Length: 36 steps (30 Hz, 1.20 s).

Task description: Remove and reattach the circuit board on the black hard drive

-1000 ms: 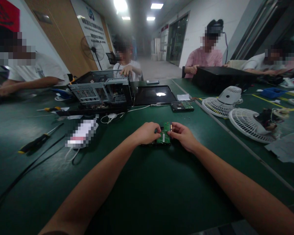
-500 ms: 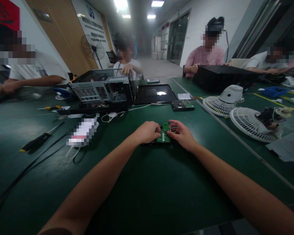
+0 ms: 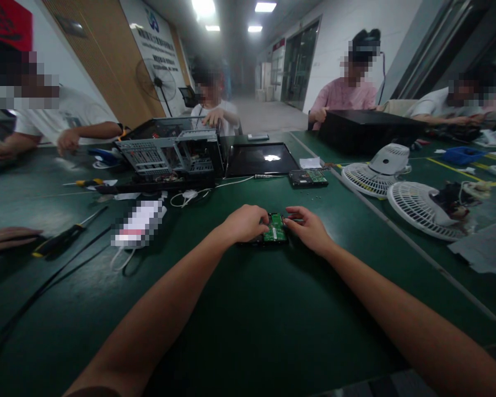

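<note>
A hard drive (image 3: 258,241) with a green circuit board (image 3: 275,229) facing up lies on the green table in front of me. My left hand (image 3: 248,225) covers its left part, fingers curled down onto it; the fingertips are partly hidden. At the drive's right edge is my right hand (image 3: 308,227), its fingers apart and the tips at or against the board's edge. Another hard drive (image 3: 308,178) with its board showing rests farther back, with several tiny screws (image 3: 316,197) in front of it.
An opened computer case (image 3: 169,157) stands at the back left, a dark flat panel (image 3: 262,159) beside it. Left are a screwdriver (image 3: 68,234), a phone-like device (image 3: 139,223) with a cable, and a co-worker's hand (image 3: 10,239). Fan parts (image 3: 421,209) lie right. Several people sit around.
The circuit board, tilted up at its right side before, now lies flatter on the drive. My right fingers have lowered slightly. A co-worker's hand has come in at the left edge.
</note>
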{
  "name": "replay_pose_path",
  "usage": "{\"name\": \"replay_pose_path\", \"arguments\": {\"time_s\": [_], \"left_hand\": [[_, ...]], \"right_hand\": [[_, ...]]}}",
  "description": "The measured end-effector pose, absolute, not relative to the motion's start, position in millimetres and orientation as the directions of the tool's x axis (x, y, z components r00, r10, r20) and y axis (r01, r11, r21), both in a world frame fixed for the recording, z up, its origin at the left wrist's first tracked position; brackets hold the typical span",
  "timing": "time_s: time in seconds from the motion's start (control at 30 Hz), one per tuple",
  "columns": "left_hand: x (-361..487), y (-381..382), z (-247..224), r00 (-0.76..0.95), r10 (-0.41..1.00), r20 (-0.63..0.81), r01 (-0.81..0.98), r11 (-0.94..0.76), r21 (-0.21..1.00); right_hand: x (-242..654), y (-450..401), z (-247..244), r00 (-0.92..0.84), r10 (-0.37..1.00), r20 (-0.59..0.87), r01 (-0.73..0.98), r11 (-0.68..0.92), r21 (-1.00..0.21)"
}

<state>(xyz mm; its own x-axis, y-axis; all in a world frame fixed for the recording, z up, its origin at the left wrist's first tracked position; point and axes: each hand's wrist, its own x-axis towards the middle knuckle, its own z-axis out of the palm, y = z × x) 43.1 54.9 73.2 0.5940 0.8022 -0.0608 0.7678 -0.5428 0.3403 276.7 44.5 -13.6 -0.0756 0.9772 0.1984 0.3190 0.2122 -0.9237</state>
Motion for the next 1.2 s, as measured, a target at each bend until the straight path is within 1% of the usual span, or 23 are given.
{"name": "replay_pose_path", "arguments": {"time_s": [0.1, 0.2, 0.4, 0.47, 0.5, 0.57, 0.63, 0.67, 0.73, 0.77, 0.83, 0.93, 1.0, 1.07, 1.13, 1.2], "left_hand": [[42.3, 53.1, 73.5, 0.664, 0.744, -0.074, 0.707, -0.593, 0.385], [43.0, 50.9, 73.0, 0.698, 0.708, -0.107, 0.677, -0.603, 0.422], [43.1, 48.4, 74.2, 0.717, 0.684, -0.136, 0.671, -0.623, 0.402], [42.7, 48.4, 77.1, 0.701, 0.701, -0.132, 0.681, -0.603, 0.416], [42.8, 48.4, 79.1, 0.677, 0.729, -0.106, 0.692, -0.580, 0.430], [44.2, 48.0, 83.4, 0.599, 0.801, -0.006, 0.704, -0.523, 0.481], [47.7, 45.9, 87.4, 0.521, 0.847, 0.106, 0.655, -0.476, 0.586], [50.4, 44.0, 89.0, 0.501, 0.853, 0.149, 0.590, -0.462, 0.661], [57.2, 38.9, 91.1, 0.508, 0.837, 0.205, 0.395, -0.437, 0.808], [61.0, 35.9, 91.6, 0.515, 0.818, 0.256, 0.298, -0.451, 0.841], [67.9, 30.2, 91.8, 0.470, 0.804, 0.365, 0.193, -0.497, 0.846], [73.5, 24.8, 91.5, 0.479, 0.758, 0.444, 0.184, -0.581, 0.793], [73.2, 24.4, 90.9, 0.505, 0.723, 0.471, 0.247, -0.644, 0.724], [70.8, 26.5, 89.6, 0.498, 0.727, 0.472, 0.337, -0.664, 0.667], [67.3, 30.0, 87.3, 0.467, 0.774, 0.428, 0.432, -0.622, 0.653], [64.2, 33.0, 84.6, 0.513, 0.793, 0.330, 0.522, -0.593, 0.613]], "right_hand": [[277.5, 43.6, -13.4, -0.114, 0.973, 0.199, 0.334, 0.227, -0.915], [277.4, 41.7, -12.4, -0.145, 0.969, 0.201, 0.359, 0.241, -0.902], [276.2, 39.8, -10.2, -0.152, 0.965, 0.216, 0.402, 0.260, -0.878], [276.2, 38.6, -6.6, -0.135, 0.959, 0.250, 0.397, 0.284, -0.873], [276.2, 37.4, -3.7, -0.120, 0.952, 0.281, 0.398, 0.305, -0.865], [275.3, 33.2, 4.2, -0.095, 0.931, 0.352, 0.395, 0.360, -0.845], [271.8, 26.3, 13.9, -0.113, 0.915, 0.387, 0.338, 0.402, -0.851], [268.6, 22.0, 18.8, -0.145, 0.914, 0.380, 0.276, 0.406, -0.871], [260.0, 13.0, 27.6, -0.235, 0.907, 0.350, 0.122, 0.385, -0.915], [255.2, 8.7, 31.2, -0.260, 0.900, 0.350, 0.050, 0.374, -0.926], [246.6, 1.7, 36.3, -0.275, 0.899, 0.341, -0.039, 0.344, -0.938], [242.6, -2.7, 39.7, -0.246, 0.912, 0.327, -0.063, 0.322, -0.945], [247.2, -1.6, 39.7, -0.243, 0.910, 0.335, 0.013, 0.348, -0.937], [256.8, 3.3, 38.1, -0.263, 0.894, 0.361, 0.175, 0.413, -0.894], [269.8, 12.6, 34.4, -0.277, 0.868, 0.412, 0.385, 0.493, -0.780], [284.9, 26.3, 28.1, -0.259, 0.837, 0.482, 0.591, 0.533, -0.606]]}}
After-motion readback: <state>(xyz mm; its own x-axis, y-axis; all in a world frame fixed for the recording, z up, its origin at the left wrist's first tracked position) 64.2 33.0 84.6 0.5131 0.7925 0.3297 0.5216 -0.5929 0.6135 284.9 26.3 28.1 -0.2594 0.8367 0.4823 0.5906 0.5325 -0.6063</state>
